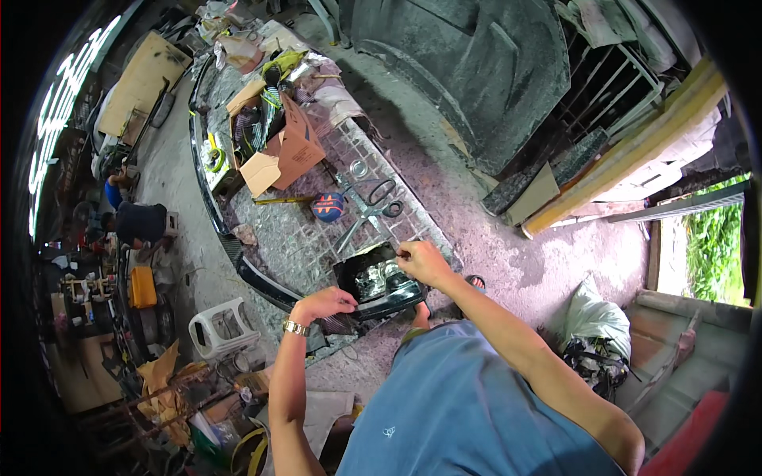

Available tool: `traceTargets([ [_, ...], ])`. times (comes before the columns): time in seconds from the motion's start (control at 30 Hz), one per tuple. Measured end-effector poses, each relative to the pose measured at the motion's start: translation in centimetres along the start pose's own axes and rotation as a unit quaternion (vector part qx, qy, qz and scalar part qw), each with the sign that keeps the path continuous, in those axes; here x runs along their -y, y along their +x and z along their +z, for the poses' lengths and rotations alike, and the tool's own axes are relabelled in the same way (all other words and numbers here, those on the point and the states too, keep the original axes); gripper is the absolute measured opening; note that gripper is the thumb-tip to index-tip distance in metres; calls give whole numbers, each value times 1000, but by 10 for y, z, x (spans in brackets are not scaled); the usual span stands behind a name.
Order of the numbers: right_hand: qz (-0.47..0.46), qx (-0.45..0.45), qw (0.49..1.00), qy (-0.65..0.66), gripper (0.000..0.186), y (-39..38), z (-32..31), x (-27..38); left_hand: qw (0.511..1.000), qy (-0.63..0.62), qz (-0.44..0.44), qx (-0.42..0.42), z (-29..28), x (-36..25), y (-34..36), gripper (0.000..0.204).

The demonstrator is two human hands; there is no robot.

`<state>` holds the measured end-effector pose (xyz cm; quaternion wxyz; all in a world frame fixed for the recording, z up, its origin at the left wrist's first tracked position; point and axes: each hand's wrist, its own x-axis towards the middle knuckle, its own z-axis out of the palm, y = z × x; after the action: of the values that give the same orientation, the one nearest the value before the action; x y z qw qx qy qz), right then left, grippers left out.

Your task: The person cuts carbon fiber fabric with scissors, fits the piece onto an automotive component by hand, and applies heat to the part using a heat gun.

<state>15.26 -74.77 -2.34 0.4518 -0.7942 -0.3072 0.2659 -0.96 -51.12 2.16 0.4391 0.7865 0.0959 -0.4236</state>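
Observation:
A long, curved, glossy black strip like a car bumper lip runs along the left side of the work table, its near end in front of me. Above that end lies a dark, shiny sheet with bright reflections. Pinched fingers of my right hand are at its upper right corner. My left hand, with a metal watch on the wrist, has its fingertips together at the lower left corner, close to the strip. Just beyond lie large scissors with black handles and a round blue-and-orange object.
An open cardboard box holding dark material stands farther up the table, near a yellow tape roll. A white plastic stool is on the floor at left. Large dark panels lean at the back; a pale sack sits at right.

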Motion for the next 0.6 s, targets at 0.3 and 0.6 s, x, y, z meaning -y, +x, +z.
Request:
traceTargets([
  [0.3, 24, 39, 999, 10, 23, 6, -4, -2, 998, 56, 20, -24, 5, -4, 6, 25],
  [0.6, 26, 43, 996, -74, 26, 6, -13, 12, 993, 94, 10, -77, 14, -1, 9, 24],
])
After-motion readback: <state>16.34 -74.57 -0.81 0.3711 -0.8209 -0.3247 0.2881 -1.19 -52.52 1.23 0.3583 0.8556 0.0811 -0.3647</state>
